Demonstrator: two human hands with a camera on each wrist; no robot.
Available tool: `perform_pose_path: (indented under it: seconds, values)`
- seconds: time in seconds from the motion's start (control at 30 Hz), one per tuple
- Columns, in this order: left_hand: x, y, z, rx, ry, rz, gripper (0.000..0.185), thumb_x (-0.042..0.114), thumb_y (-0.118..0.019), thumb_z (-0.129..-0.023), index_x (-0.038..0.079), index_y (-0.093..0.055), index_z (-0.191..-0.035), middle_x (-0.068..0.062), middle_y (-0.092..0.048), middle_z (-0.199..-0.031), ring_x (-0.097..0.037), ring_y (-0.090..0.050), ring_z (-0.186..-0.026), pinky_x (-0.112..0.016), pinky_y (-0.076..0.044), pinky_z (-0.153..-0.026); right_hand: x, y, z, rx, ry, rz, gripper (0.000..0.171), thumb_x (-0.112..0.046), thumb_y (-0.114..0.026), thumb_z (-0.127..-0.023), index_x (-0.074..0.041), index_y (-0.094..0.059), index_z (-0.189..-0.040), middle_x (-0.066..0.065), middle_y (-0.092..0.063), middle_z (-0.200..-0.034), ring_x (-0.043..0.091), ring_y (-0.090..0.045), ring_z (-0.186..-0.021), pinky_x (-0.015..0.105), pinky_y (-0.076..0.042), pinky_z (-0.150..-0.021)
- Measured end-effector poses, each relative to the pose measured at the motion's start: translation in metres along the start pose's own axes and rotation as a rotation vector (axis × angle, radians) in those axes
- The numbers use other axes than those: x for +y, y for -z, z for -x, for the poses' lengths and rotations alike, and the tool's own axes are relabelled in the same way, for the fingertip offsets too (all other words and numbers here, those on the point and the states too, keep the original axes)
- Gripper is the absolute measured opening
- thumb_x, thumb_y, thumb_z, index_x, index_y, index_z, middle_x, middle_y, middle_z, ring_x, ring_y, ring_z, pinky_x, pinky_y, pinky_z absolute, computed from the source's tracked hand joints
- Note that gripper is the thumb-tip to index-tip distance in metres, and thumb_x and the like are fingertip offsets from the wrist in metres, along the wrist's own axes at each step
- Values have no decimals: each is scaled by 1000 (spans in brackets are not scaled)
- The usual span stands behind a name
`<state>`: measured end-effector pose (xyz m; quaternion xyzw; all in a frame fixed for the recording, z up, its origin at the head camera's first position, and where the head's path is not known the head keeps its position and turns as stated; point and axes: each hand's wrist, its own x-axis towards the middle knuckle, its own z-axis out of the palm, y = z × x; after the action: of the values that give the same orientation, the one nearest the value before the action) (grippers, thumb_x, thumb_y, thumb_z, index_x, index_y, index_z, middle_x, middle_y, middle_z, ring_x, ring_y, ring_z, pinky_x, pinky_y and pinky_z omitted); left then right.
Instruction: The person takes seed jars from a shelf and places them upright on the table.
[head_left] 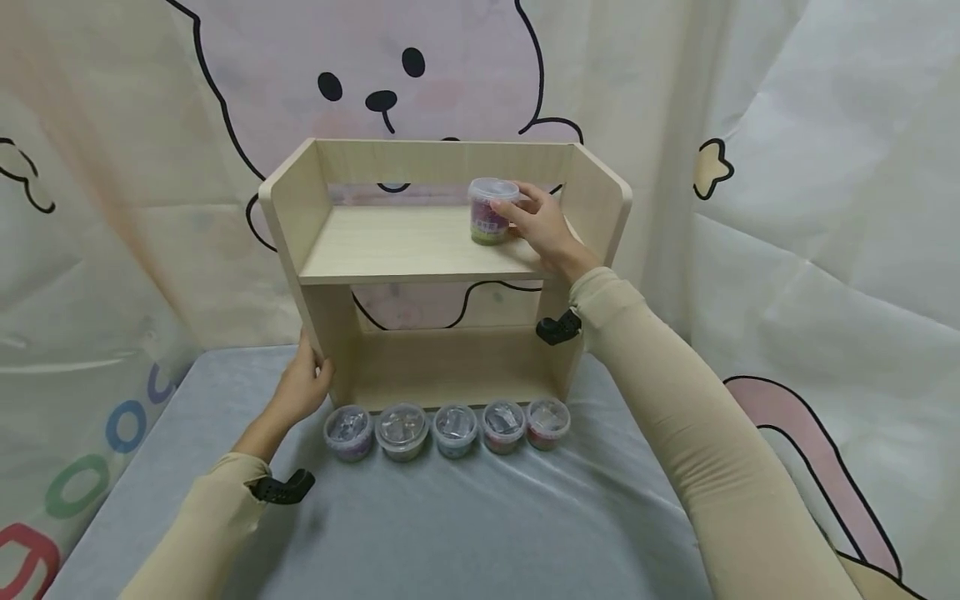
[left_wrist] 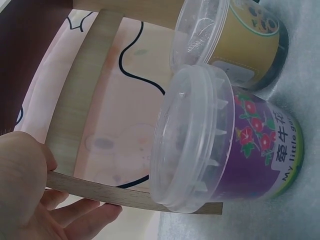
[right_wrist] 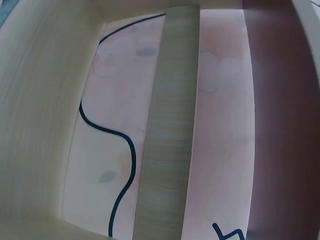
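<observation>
My right hand (head_left: 542, 223) grips a lidded plastic tub (head_left: 491, 218), purple with a green base, from its right side. It is upright at the right part of the upper board of a pale wooden two-tier shelf (head_left: 390, 246). In the right wrist view only the shelf's lower compartment shows; hand and tub are out of sight. My left hand (head_left: 296, 387) holds the front edge of the shelf's left side panel (left_wrist: 135, 199), thumb on one face and fingers on the other. Close by stands a purple tub (left_wrist: 250, 150) with printed red flowers.
Several clear-lidded tubs (head_left: 455, 429) form a row on the blue-grey cloth (head_left: 480, 517) along the shelf's front foot. A tub with a yellow label (left_wrist: 245, 47) stands beside the purple one. Printed curtains (head_left: 810, 275) hang behind and at both sides.
</observation>
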<state>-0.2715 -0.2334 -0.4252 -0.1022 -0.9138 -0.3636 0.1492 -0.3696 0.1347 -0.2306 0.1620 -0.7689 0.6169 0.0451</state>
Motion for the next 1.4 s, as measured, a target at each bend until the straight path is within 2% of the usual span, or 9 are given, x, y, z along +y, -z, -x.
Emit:
perform_pose_path:
  seconds: [0.2,0.3,0.53,0.8,1.03,1.3,1.4]
  values:
    - [2,-2,-1,-13,11,13,70,9,-44,-102,8,-4,-160,-39,-62,-120,-54,-62,-110,-65,-50,-89,-5,5,8,11,-48,-109,55,-23,-62,-101,-12,-44,-151,14,-47,-151,28,-50,-139,46,-47,-114]
    - [3,-3,-1,-14,6,15,70,9,-44,-102,9,-4,-160,-38,-63,-118,-54,-63,-108,-65,-49,-88,-8,8,14,-6,-65,-147,54,-21,-60,-101,-12,-43,-151,15,-46,-151,29,-49,-138,46,-46,-115]
    - [3,-2,-2,-2,13,7,70,10,-43,-102,10,-4,-160,-37,-64,-115,-51,-64,-103,-63,-49,-85,-13,14,26,-70,-42,-166,55,-18,-57,-102,-9,-38,-154,16,-41,-151,29,-46,-138,49,-42,-117]
    - [1,-2,-1,-5,21,8,69,9,-44,-101,9,-6,-159,-39,-63,-117,-54,-63,-108,-65,-49,-88,-14,21,40,-121,-43,-162,56,-15,-55,-102,-9,-36,-155,16,-43,-150,29,-44,-141,50,-39,-119]
    - [0,-1,0,-3,19,4,69,10,-43,-102,10,-4,-159,-36,-65,-110,-50,-64,-100,-62,-50,-82,-15,25,49,-146,-31,-100,58,-15,-56,-101,-10,-36,-156,18,-44,-154,27,-45,-141,51,-40,-119]
    - [-1,0,0,-11,24,23,71,10,-43,-102,13,-1,-160,-37,-63,-119,-51,-64,-105,-63,-50,-85,-16,26,61,-155,3,-56,58,-16,-57,-101,-15,-38,-155,15,-50,-150,22,-51,-133,49,-43,-115]
    - [-2,-1,0,-11,20,28,71,11,-43,-102,13,-1,-160,-37,-63,-121,-51,-64,-106,-63,-51,-85,-17,26,65,-153,17,-47,58,-15,-57,-100,-14,-39,-155,14,-53,-146,21,-54,-127,43,-49,-110]
